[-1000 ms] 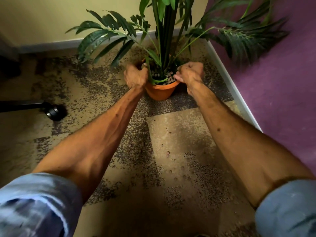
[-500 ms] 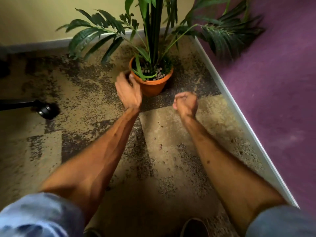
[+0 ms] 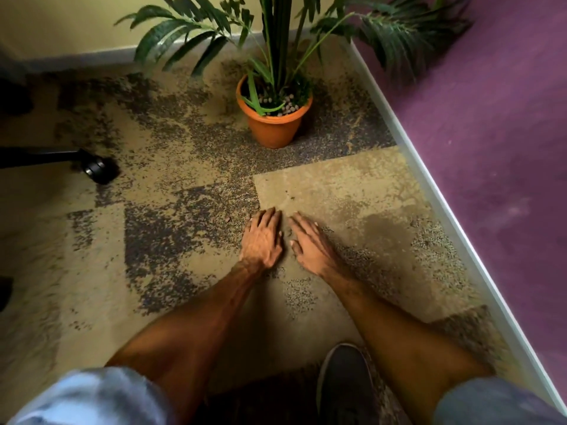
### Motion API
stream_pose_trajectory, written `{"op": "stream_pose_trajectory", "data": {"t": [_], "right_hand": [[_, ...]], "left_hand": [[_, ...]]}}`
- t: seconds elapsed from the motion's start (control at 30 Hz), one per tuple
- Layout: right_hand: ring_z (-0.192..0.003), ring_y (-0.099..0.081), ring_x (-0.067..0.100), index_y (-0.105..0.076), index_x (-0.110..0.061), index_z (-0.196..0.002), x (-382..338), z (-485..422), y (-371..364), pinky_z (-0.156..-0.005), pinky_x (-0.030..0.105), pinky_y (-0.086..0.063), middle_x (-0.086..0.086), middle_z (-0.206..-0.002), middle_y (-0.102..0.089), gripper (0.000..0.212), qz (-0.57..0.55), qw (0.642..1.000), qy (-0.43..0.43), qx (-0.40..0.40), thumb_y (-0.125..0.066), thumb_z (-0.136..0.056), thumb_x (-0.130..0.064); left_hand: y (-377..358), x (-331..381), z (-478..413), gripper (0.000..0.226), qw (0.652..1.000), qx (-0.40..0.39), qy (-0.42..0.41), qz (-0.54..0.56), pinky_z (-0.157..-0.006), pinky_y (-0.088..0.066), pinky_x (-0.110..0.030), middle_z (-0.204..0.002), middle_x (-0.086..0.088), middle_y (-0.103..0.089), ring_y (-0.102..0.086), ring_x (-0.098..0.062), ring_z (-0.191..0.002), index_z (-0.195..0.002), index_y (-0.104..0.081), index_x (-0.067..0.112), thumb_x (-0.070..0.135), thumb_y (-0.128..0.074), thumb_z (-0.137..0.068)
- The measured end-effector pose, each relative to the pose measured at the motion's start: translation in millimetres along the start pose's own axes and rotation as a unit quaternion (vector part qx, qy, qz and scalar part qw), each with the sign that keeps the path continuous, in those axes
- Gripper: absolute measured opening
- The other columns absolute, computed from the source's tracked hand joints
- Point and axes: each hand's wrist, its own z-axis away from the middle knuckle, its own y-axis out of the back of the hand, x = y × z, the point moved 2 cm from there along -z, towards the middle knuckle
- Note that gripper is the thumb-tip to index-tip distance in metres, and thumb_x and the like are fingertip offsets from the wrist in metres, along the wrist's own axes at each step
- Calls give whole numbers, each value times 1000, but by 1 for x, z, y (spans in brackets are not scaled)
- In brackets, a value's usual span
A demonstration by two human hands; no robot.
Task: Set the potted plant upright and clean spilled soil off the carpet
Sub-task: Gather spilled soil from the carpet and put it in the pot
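Observation:
The orange pot (image 3: 274, 127) stands upright on the carpet in the corner, with a green palm plant (image 3: 277, 41) rising from it and small pebbles on its soil. My left hand (image 3: 262, 239) and my right hand (image 3: 310, 245) lie flat on the patterned carpet (image 3: 352, 191), side by side, palms down, well in front of the pot. A few small brown bits of spilled soil (image 3: 289, 232) lie between and just ahead of my fingers. Neither hand holds anything.
A black chair leg with a caster (image 3: 98, 169) reaches in from the left. A purple wall (image 3: 491, 133) with a white skirting runs along the right, a yellow wall behind the plant. My dark shoe (image 3: 345, 383) is at the bottom.
Both hands have let go of the pot's rim and drawn back toward me, down onto the carpet, and their fingers have spread flat. The pot stays upright.

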Motion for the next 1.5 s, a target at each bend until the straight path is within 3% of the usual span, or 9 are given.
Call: {"op": "stream_pose_trajectory", "data": {"t": [0.13, 0.3, 0.47, 0.63, 0.77, 0.87, 1.23, 1.37, 1.5], "right_hand": [[-164, -21, 24, -22, -12, -168, -17, -10, -1, -134, 42, -23, 6, -177, -20, 61, 17, 999, 17, -28, -39, -111, -27], [-149, -43, 25, -55, -13, -150, -23, 5, -7, -121, 45, -44, 1, -162, -45, 47, 34, 999, 15, 30, -51, -104, -22], [-128, -54, 24, -68, -14, -129, -13, 31, -11, -109, 41, -52, 3, -138, -60, 31, 64, 995, 54, 47, -52, -104, -20], [-118, -60, 24, -72, -11, -124, 1, 53, -6, -95, 40, -57, 4, -126, -67, 33, 31, 994, 67, 76, -48, -102, -12], [-127, -60, 28, -66, -12, -138, 18, 58, 1, -104, 42, -56, 7, -140, -64, 46, -50, 981, -94, 161, -65, -93, -6], [-146, -43, 31, -48, -17, -154, 24, 63, -3, -117, 42, -48, 11, -157, -45, 77, -44, 976, -194, 86, -83, -84, -15], [-137, -51, 31, -53, -11, -144, 9, 63, 2, -111, 39, -49, 11, -146, -52, 71, -41, 983, -142, 107, -81, -79, -11], [-161, -22, 32, -25, -16, -167, 13, 48, 8, -129, 47, -35, 9, -176, -18, 89, -18, 995, -101, -13, -72, -92, -9], [-156, -31, 31, -39, -16, -161, 12, 51, -4, -125, 49, -40, 7, -172, -27, 61, 7, 997, -81, -7, -59, -103, -20]], "left_hand": [[-1, -10, 4, 73, 998, -35, -36, -38, -136, -14, -46, -177, -10, -20, -21, -28, -164, -170, -16, 11, 32, -42, -106], [1, -16, 10, 81, 997, -30, -49, -51, -134, -23, -47, -169, -8, -33, -34, -27, -156, -168, -18, 13, 34, -53, -99], [4, -10, 3, 82, 992, -65, -94, -53, -134, -18, -54, -180, -1, 6, -6, -30, -167, -171, 7, 20, 39, -40, -107], [-2, -1, 10, 72, 988, -84, -112, -62, -137, -14, -41, -179, -11, -3, -7, -29, -167, -171, -3, 7, 31, -34, -111], [-12, 3, 32, 68, 994, -24, -105, -10, -122, -44, -44, -168, -10, -27, -35, -29, -152, -168, -22, 10, 38, -41, -109], [-17, 7, 40, 72, 991, -1, -136, -4, -121, -41, -40, -160, -11, -35, -41, -27, -143, -165, -28, 11, 49, -46, -106], [-26, 38, 43, 88, 995, -2, -99, 2, -115, -48, -45, -153, -9, -41, -46, -26, -133, -162, -30, 13, 57, -65, -95], [-27, 42, 44, 80, 997, 3, -81, 4, -104, -56, -47, -148, -8, -41, -48, -26, -129, -155, -36, 15, 57, -67, -95], [-28, 44, 42, 58, 998, 3, -52, 36, -95, -62, -46, -146, -7, -41, -52, -26, -126, -152, -40, 18, 42, -60, -102]]}}
